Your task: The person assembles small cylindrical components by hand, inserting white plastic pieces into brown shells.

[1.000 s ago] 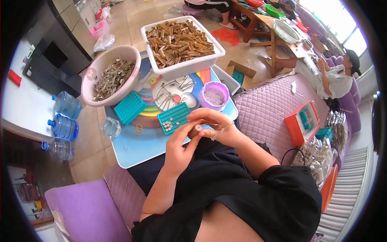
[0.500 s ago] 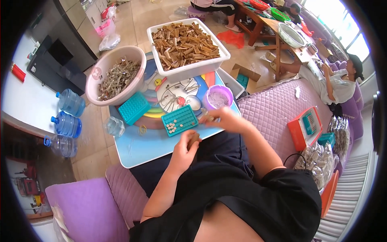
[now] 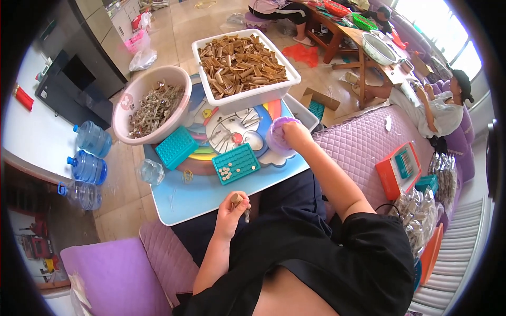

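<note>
My left hand (image 3: 229, 215) is closed around a small brown rolled piece (image 3: 236, 199), held in front of the table's near edge, and a shiny bit hangs below its fingers. Over at the right, my right hand (image 3: 297, 135) reaches into a purple bowl (image 3: 275, 138), whose rim and my hand's angle hide the fingertips. Between them on the table lies a teal rack (image 3: 243, 158) with several small pale round pieces in its left holes. Another teal rack (image 3: 176, 147), turned over or bare, sits to its left.
A white bin (image 3: 253, 105) full of brown pieces stands at the table's back, beside a pink basin (image 3: 122, 124) of crumpled strips. Rubber bands (image 3: 187, 176) and a clear container (image 3: 152, 172) lie at the left. A red box (image 3: 392, 176) rests on the sofa; another person sits beyond.
My right hand has moved from beside the teal rack into the purple bowl. My left hand has drawn down and left, toward my body, still holding the brown piece.
</note>
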`<state>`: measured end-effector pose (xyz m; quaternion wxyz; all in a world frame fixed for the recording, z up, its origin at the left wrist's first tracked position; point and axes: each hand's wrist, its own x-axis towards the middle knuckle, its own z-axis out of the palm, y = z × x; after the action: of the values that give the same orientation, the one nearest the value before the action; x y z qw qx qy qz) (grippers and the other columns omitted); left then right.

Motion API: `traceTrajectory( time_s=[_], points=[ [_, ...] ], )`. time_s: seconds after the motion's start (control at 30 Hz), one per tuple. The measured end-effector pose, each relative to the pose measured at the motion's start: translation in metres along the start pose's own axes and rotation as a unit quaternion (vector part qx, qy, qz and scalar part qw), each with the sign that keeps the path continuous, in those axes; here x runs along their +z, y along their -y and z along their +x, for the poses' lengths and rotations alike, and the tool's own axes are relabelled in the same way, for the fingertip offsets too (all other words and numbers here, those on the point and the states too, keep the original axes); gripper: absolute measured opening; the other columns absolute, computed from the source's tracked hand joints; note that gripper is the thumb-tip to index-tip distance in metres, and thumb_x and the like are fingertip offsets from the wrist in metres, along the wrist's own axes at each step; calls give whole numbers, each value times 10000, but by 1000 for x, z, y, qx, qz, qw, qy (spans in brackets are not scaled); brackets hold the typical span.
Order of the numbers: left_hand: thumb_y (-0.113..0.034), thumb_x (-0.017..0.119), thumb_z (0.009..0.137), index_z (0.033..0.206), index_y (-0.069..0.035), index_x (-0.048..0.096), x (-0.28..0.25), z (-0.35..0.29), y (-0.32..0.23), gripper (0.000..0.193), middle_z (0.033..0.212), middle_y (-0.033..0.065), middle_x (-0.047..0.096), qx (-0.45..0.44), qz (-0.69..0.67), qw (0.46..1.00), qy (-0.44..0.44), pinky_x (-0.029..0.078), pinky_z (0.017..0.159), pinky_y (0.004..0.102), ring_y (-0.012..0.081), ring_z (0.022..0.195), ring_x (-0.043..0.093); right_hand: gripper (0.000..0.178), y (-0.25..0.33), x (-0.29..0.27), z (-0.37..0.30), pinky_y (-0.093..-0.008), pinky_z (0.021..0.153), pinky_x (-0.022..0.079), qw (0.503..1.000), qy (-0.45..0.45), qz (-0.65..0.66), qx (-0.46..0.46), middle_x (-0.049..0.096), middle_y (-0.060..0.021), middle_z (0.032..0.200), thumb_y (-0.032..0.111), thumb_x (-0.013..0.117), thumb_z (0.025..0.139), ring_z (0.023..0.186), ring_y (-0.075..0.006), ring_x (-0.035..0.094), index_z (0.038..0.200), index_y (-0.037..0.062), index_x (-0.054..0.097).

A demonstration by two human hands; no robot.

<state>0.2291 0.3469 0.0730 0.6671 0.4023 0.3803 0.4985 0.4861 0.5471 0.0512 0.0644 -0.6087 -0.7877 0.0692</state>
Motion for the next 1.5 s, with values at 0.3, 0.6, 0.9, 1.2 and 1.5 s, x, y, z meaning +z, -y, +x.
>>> traceTrajectory(
  time_s=[0.3,0.6,0.9,1.2,1.5],
  points=[
    [-225,568,908,899,-45,554,5,3,-1,181,850,47,575,7,-3,1000,15,415,741,243,122,787,530,82,14,-43,-30,-316,643,527,908,-120,402,8,657,-149,792,35,620,764,676,-229,655,756,-21,561],
    [-183,582,905,940,-53,545,25,28,-15,140,782,-20,510,13,-17,999,-32,357,652,190,51,734,459,51,79,-77,-77,-215,559,489,766,90,636,-30,630,-70,756,-24,612,808,622,-104,611,841,-25,573],
    [-80,692,814,892,-42,615,36,45,-27,116,731,-37,540,103,127,976,-147,364,588,184,23,650,449,113,107,-81,-94,-267,579,483,905,-10,395,-161,630,-91,702,25,659,761,631,-129,605,867,-13,671],
    [-137,631,865,910,-50,592,30,44,-21,105,714,-33,513,-14,-96,990,-107,369,521,210,37,561,431,68,107,-71,-94,-213,581,483,784,130,607,14,621,-37,762,-6,610,822,672,-87,605,877,-43,619],
    [-157,560,915,957,-65,539,33,41,-24,103,642,-64,379,-73,-189,977,-69,292,465,201,22,499,308,100,116,-59,-96,-251,715,522,789,11,611,-62,621,-56,857,22,628,827,815,-98,618,890,-44,586]
  ],
)
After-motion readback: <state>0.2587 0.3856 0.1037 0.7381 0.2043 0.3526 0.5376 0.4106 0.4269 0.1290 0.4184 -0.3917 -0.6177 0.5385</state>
